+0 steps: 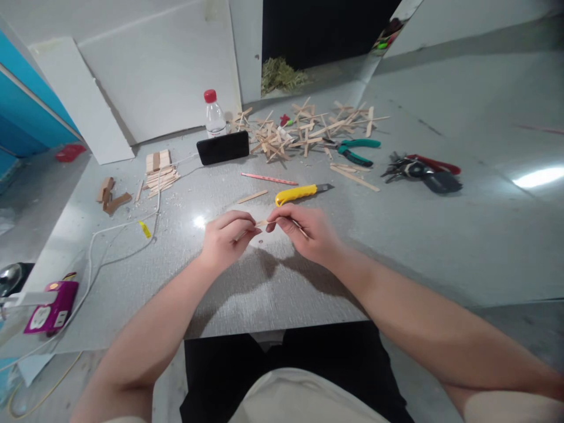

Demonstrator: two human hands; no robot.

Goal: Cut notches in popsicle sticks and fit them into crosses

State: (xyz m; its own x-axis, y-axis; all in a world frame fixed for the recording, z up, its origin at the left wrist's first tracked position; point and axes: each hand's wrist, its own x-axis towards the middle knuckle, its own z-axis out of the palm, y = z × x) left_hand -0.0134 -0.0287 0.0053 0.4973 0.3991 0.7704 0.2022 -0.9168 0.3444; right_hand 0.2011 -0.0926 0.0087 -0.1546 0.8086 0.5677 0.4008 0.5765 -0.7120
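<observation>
Between my two hands, just above the grey table point(247, 305), runs a small thin wooden stick point(261, 223), mostly covered by my fingers. My left hand point(229, 235) pinches its left end between thumb and fingers. The other end is in the closed fingertips of my right hand point(304, 229). Right beyond my hands lies a yellow utility knife point(297, 194) with its blade pointing right. A loose flat wooden stick point(252, 197) is to the left of the knife, and a pink-red patterned strip point(269, 178) lies behind it.
At the back sprawls a heap of crossed wooden sticks point(308, 130), near green-handled pliers point(359, 147). Keys point(418, 167) lie farther right. A phone point(223, 148) leans before a red-capped bottle point(215, 117). Stacked sticks point(161, 173), a white cable point(91, 252) and a purple power strip point(55, 308) are left.
</observation>
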